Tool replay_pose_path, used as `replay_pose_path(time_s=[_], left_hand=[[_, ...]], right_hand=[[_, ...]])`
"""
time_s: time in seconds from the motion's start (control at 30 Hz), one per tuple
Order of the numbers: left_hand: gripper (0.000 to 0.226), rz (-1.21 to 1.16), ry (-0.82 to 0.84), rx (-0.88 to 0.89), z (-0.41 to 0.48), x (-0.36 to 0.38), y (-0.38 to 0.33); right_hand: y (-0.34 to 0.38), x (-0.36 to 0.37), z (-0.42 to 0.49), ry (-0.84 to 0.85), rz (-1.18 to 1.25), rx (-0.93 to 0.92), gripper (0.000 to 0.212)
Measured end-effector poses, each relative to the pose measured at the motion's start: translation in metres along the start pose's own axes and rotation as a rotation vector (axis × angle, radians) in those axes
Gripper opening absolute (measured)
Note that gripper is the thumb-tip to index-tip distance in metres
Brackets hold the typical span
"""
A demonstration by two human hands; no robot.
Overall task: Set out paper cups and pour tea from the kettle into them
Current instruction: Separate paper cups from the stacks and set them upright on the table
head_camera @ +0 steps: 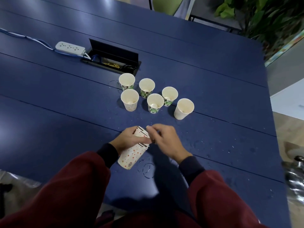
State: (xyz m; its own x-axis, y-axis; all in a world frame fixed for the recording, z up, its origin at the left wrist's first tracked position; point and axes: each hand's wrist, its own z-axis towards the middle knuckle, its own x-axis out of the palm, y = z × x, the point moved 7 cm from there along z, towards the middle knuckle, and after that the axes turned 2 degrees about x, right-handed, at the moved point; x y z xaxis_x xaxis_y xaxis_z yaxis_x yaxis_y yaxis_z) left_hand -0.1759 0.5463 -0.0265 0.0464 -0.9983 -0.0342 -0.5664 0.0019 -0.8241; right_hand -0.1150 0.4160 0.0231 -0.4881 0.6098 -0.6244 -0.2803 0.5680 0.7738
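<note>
Several paper cups stand upright and empty on the blue table, among them a green-patterned cup, a dotted cup and a plain white cup at the right. My left hand grips a tilted stack of dotted paper cups near the table's front. My right hand pinches the rim of the stack's top cup. A shiny metal kettle shows blurred at the right edge.
A white power strip with a cable lies at the back left. Beside it an open black cable hatch is sunk into the table. Water drops and ring marks spot the surface. Green plants stand beyond the far right corner.
</note>
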Motion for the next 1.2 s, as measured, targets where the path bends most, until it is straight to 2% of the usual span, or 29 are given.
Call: replay_pose_path(time_s=[0.1,0.23,0.33,0.43,0.57,0.67,0.8,0.87,0.97,1.0,1.1,1.2], left_hand=[[0.034,0.069,-0.029,0.042,0.0,0.0,-0.008],[0.017,0.074,0.011,0.011,-0.003,0.001,-0.007],[0.024,0.038,-0.003,-0.018,-0.006,-0.001,-0.003],[0.024,0.005,-0.039,-0.052,-0.011,-0.006,0.003],[0.025,0.011,-0.034,-0.074,-0.014,-0.007,0.006],[0.029,0.013,-0.069,-0.059,-0.013,-0.006,0.005],[0.035,-0.012,-0.072,-0.055,-0.011,-0.004,0.003],[0.026,-0.001,-0.062,-0.041,-0.01,-0.001,0.003],[0.014,0.069,-0.096,0.004,-0.007,-0.003,0.001],[0.016,0.079,-0.106,0.014,-0.006,-0.003,0.001],[0.019,0.072,-0.112,0.021,-0.008,-0.009,0.001],[0.022,0.077,-0.093,0.011,-0.012,-0.015,0.005]], right_hand=[[0.004,0.01,-0.001,0.068,0.035,-0.042,0.041],[0.003,0.002,0.008,-0.008,-0.005,-0.077,0.04],[-0.005,-0.022,0.014,-0.208,-0.019,-0.065,0.04],[-0.012,-0.04,0.017,-0.333,-0.217,-0.132,0.027],[-0.028,-0.035,0.016,-0.322,-0.361,-0.107,0.02],[-0.034,-0.027,0.011,-0.282,-0.359,-0.088,0.016],[-0.016,-0.027,0.0,-0.355,-0.322,-0.12,0.019],[-0.001,-0.019,-0.001,-0.275,-0.24,-0.17,0.021],[0.006,0.011,-0.001,0.014,-0.122,-0.139,0.037],[0.007,0.018,-0.002,0.063,-0.109,-0.132,0.04],[0.009,0.026,-0.001,0.083,-0.046,-0.127,0.039],[0.011,0.017,0.009,-0.024,0.004,-0.105,0.039]])
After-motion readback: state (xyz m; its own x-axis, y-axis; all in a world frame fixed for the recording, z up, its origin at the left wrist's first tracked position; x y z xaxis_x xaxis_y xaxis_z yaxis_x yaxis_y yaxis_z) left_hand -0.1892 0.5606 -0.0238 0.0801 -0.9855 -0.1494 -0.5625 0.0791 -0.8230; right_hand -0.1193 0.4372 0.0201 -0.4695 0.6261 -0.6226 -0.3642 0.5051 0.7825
